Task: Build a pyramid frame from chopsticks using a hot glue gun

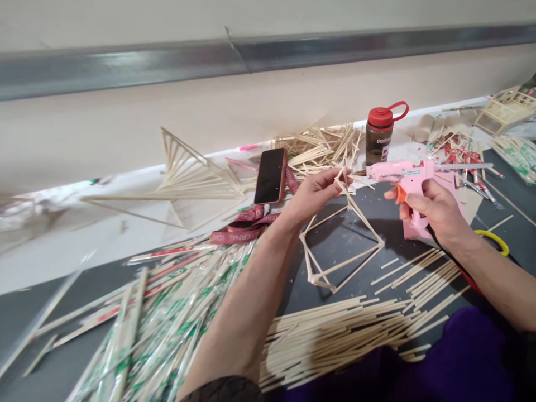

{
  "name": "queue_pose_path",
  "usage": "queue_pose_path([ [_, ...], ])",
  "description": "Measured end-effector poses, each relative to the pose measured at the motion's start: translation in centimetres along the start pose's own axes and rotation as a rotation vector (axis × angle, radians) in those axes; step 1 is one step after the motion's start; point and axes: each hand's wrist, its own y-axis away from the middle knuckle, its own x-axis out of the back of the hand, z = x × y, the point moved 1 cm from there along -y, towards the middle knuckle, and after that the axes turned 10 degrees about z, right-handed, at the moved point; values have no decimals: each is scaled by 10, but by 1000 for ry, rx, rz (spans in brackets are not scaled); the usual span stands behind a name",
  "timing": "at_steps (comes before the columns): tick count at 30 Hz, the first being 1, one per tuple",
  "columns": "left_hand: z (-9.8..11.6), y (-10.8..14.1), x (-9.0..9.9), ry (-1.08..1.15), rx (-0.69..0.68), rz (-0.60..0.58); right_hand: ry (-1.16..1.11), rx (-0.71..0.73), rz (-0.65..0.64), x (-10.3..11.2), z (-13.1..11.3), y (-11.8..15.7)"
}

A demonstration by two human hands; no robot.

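Observation:
A pink hot glue gun [400,172] with an orange trigger is gripped in my right hand [435,206]. A clear glue stick [464,166] sticks out of its back end. Its nozzle points left, close to the top corner of a small frame of wooden sticks [355,258]. My left hand [322,190] pinches that frame at its upper corner, fingers closed round the sticks. The frame's lower part is over the dark table. Loose bare sticks [335,335] lie in a broad pile in front of me.
Wrapped chopsticks [167,318] cover the left front. A phone [270,176] and a maroon lanyard [238,229] lie behind my left arm. A red-capped bottle [379,137] stands at the back, beside a heap of sticks [314,148]. A larger stick structure [188,173] is at the left.

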Motion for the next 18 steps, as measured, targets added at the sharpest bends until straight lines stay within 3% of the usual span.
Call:
queue_pose_path([
  [8,0,-1,-2,-2,-66,-18,143,104,81,-17,2,4],
  [18,4,-2,-6,-66,-86,8,242,183,104,-17,1,9],
])
